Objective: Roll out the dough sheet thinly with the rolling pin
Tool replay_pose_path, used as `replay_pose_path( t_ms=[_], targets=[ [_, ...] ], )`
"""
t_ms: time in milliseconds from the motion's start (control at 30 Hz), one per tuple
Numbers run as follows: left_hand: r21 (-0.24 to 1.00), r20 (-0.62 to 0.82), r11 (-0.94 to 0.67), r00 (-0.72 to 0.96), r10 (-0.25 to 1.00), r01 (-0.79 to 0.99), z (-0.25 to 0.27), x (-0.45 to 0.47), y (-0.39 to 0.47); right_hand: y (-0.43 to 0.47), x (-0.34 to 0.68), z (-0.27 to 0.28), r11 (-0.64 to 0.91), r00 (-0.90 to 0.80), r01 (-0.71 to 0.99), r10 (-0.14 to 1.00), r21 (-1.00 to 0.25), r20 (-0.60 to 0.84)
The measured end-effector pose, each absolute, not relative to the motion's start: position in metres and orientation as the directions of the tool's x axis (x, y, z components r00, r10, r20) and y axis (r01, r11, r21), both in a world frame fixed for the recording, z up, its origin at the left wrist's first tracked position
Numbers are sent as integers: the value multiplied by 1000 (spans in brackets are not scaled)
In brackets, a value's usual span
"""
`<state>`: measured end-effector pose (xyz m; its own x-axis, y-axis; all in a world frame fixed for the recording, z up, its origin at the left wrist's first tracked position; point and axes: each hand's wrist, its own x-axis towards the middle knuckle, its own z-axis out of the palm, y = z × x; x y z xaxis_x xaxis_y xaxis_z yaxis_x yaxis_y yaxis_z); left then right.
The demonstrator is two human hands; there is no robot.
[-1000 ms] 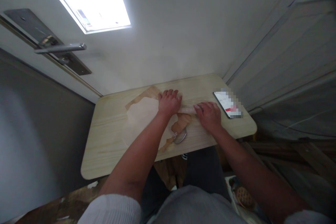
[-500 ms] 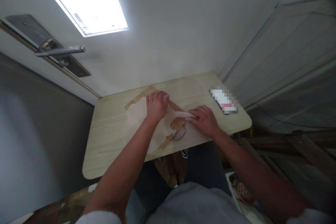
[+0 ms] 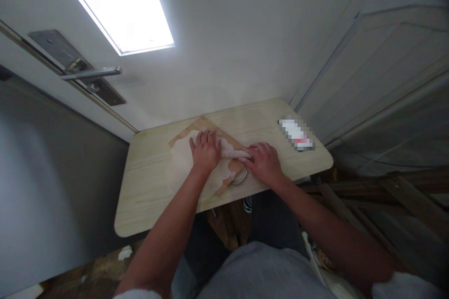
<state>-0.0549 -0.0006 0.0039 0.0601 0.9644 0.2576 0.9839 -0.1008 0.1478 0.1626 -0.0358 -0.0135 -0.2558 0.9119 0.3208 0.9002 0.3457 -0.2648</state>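
A thin, pale sheet of dough (image 3: 182, 161) lies on brown baking paper (image 3: 185, 134) on the table. Across its right part runs a flour-whitened rolling pin (image 3: 229, 152). My right hand (image 3: 264, 161) is closed around the pin's right end, just beyond the paper's edge. Over the left part of the pin lies my left hand (image 3: 206, 152), fingers bent over it and slightly apart; that end of the pin is hidden beneath it. A curved metal rim, perhaps a ring cutter (image 3: 244, 176), shows beside the paper near the table's front edge.
The light wooden table (image 3: 140, 196) stands against a white door with a metal handle (image 3: 93, 73). A phone (image 3: 296, 133) with a blurred screen rests at the table's right. A grey panel (image 3: 52, 173) borders the left side, and wooden beams (image 3: 372, 191) are at the right.
Both hands have shifted left with the rolling pin, and my left hand sits slightly lower on the dough. The head view has moved a little.
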Motion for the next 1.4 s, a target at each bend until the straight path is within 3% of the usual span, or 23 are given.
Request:
replay_pose_path(
  t_ms=[500,733,1167,1400],
  targets=[
    [203,252,-135,82,964,970,2,-51,48,-1,149,-18,248,-161,951,908,-186,387],
    [218,222,-127,78,972,968,2,-47,73,23,146,-13,203,-128,963,924,-177,359],
    [179,270,-68,17,963,981,11,-39,100,67,147,-11,130,-98,982,970,-137,222],
    [123,309,-66,25,951,990,7,-40,95,57,145,-5,132,-107,986,970,-103,217]
  ],
)
